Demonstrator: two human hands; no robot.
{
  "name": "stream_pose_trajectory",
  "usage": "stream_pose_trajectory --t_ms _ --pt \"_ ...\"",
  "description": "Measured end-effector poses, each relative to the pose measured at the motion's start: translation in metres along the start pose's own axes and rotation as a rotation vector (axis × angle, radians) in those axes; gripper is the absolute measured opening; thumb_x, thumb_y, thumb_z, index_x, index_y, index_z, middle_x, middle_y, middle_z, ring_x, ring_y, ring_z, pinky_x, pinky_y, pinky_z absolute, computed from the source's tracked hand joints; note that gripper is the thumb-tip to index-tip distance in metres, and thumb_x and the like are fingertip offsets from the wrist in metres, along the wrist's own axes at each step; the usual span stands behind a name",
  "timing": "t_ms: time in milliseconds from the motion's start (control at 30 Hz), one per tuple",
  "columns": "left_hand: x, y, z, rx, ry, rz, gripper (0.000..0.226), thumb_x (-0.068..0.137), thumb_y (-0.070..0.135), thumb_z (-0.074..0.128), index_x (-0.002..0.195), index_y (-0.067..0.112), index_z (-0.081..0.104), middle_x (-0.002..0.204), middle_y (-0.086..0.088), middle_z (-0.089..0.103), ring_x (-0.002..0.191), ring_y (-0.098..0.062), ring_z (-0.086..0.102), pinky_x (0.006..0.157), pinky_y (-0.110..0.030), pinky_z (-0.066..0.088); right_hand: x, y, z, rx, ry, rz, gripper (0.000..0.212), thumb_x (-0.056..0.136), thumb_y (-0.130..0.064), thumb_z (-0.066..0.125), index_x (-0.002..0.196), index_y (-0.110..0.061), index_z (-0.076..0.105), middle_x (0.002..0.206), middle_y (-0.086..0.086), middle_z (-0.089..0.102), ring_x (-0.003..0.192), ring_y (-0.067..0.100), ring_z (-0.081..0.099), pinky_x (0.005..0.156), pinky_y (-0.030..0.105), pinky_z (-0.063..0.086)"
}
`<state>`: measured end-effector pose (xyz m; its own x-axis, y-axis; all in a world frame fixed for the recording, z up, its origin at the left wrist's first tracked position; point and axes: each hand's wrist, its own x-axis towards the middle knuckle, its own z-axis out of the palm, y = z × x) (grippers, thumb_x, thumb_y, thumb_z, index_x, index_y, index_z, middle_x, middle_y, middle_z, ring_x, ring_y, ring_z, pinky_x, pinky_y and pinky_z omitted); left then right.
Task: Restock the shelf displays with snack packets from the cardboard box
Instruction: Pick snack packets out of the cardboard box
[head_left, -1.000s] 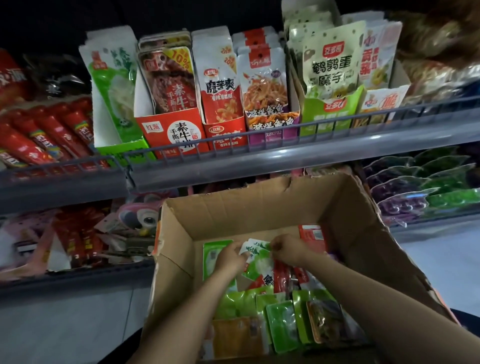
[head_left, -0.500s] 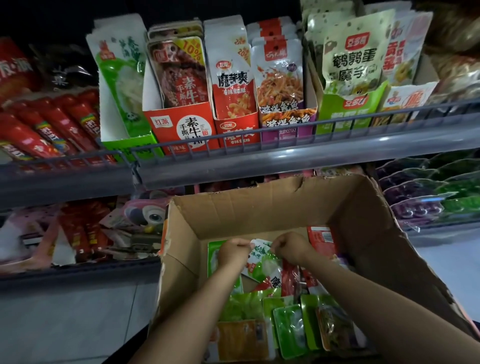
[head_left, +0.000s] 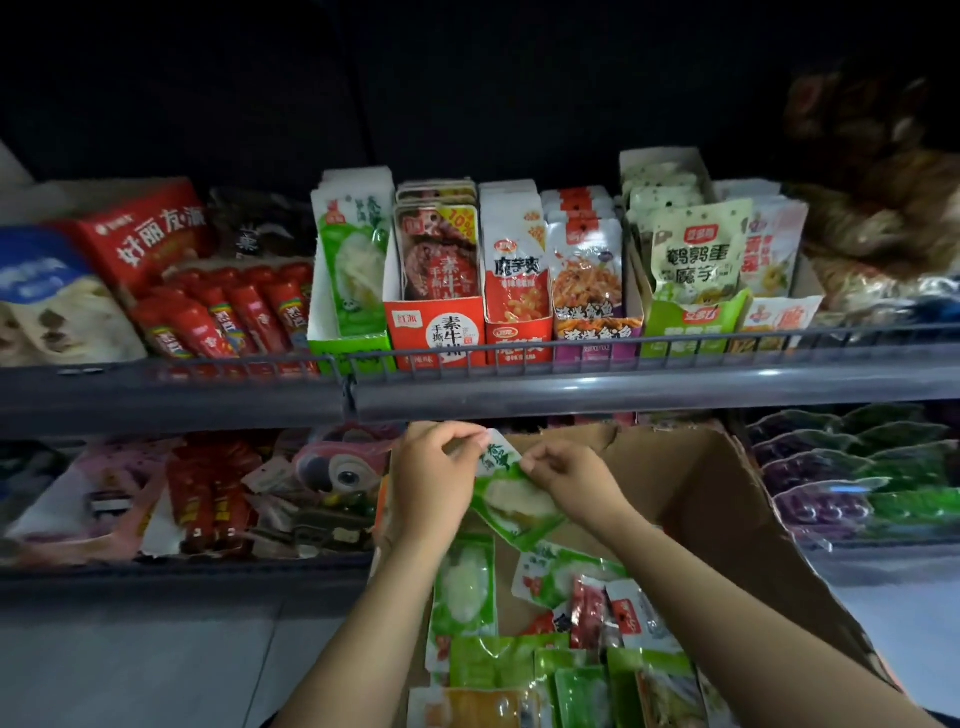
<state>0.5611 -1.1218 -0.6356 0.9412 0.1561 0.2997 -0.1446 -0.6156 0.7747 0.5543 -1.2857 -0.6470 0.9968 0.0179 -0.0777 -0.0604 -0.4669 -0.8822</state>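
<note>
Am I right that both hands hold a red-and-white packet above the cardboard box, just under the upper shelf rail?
Not quite: the packet is green and white, not red and white. The head view shows the left hand and right hand both pinching it above the cardboard box, just under the upper shelf rail.

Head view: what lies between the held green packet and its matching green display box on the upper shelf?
Only the shelf's grey front rail separates the green packet from the green display box.
</note>
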Motion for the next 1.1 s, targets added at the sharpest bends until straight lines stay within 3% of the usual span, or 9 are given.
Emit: stream_pose_trajectory --t_ms 167,267,433,567,667,767,900,1000,1100 --pt "0.017 0.019 -0.046 -0.206 0.184 -0.066 0.029 0.084 0.025 0.069 0.113 0.023 0.061 0.101 0.006 0.058 0.086 -0.01 0.055 0.078 -0.025 0.045 0.004 -0.054 -0.002 0.099 0.123 -0.097 0.013 0.09 -0.021 0.062 0.078 -0.025 0.061 0.074 -0.01 0.063 0.069 0.005 0.057 0.056 0.008 0.04" --pt "0.031 0.021 -0.062 -0.386 0.189 -0.125 0.035 0.087 0.023 0.067 0.12 0.016 0.056 0.104 0.005 0.06 0.091 -0.008 0.06 0.078 -0.024 0.046 0.013 -0.082 -0.002 0.218 0.181 -0.128 0.013 0.091 -0.02 0.061 0.078 -0.022 0.063 0.075 -0.005 0.065 0.071 0.011 0.059 0.067 0.019 0.048" --pt "0.048 0.017 -0.068 -0.645 -0.063 -0.258 0.013 0.091 0.016 0.06 0.103 0.014 0.062 0.093 0.004 0.069 0.08 -0.006 0.065 0.065 -0.02 0.047 0.033 -0.117 0.0 0.368 0.219 -0.127 0.016 0.09 -0.02 0.062 0.074 -0.021 0.065 0.07 -0.004 0.064 0.071 0.014 0.058 0.074 0.036 0.05" --pt "0.062 0.016 -0.075 -0.644 0.031 -0.22 0.007 0.089 0.015 0.062 0.089 0.021 0.065 0.092 0.001 0.071 0.083 -0.012 0.066 0.069 -0.023 0.047 0.043 -0.141 0.001 0.412 0.152 -0.171 0.013 0.09 -0.017 0.062 0.078 -0.016 0.064 0.066 -0.005 0.063 0.061 0.011 0.056 0.064 0.029 0.048" --pt "0.067 0.018 -0.084 -0.696 0.069 -0.179 0.014 0.089 0.013 0.062 0.086 0.026 0.064 0.09 0.005 0.071 0.082 -0.006 0.067 0.07 -0.021 0.05 0.049 -0.158 0.002 0.388 0.043 -0.225 0.006 0.087 -0.019 0.066 0.089 -0.014 0.066 0.082 0.0 0.072 0.074 0.015 0.069 0.071 0.031 0.055" --pt "0.069 0.017 -0.09 -0.581 0.131 -0.075 0.013 0.091 0.016 0.06 0.091 0.029 0.063 0.09 0.016 0.066 0.079 0.009 0.062 0.066 -0.007 0.047 0.06 -0.176 0.004 0.26 0.017 -0.285 0.007 0.087 -0.019 0.066 0.092 -0.014 0.069 0.092 0.001 0.074 0.084 0.015 0.071 0.075 0.028 0.057" --pt "0.073 0.002 -0.092 -0.072 0.261 0.11 0.036 0.094 0.032 0.044 0.126 0.021 0.057 0.121 0.016 0.051 0.12 -0.006 0.044 0.1 -0.022 0.03 0.081 -0.2 0.007 0.2 0.062 -0.318 0.007 0.087 -0.019 0.066 0.092 -0.015 0.069 0.093 0.001 0.073 0.085 0.016 0.07 0.075 0.029 0.057" --pt "0.075 -0.006 -0.09 0.157 0.126 0.087 0.045 0.099 0.029 0.033 0.143 0.026 0.035 0.147 0.015 0.032 0.14 -0.004 0.017 0.113 -0.028 0.005 0.1 -0.219 0.01 0.158 0.144 -0.37 0.003 0.088 -0.02 0.065 0.09 -0.021 0.067 0.086 -0.005 0.07 0.08 0.011 0.067 0.074 0.028 0.055" --pt "0.075 -0.015 -0.088 0.271 0.045 0.056 0.044 0.1 0.027 0.031 0.145 0.028 0.03 0.153 0.015 0.023 0.143 -0.001 0.007 0.117 -0.032 -0.001 0.121 -0.236 0.015 0.142 0.219 -0.396 0.005 0.088 -0.02 0.065 0.093 -0.019 0.067 0.088 -0.002 0.07 0.08 0.014 0.067 0.078 0.031 0.055"
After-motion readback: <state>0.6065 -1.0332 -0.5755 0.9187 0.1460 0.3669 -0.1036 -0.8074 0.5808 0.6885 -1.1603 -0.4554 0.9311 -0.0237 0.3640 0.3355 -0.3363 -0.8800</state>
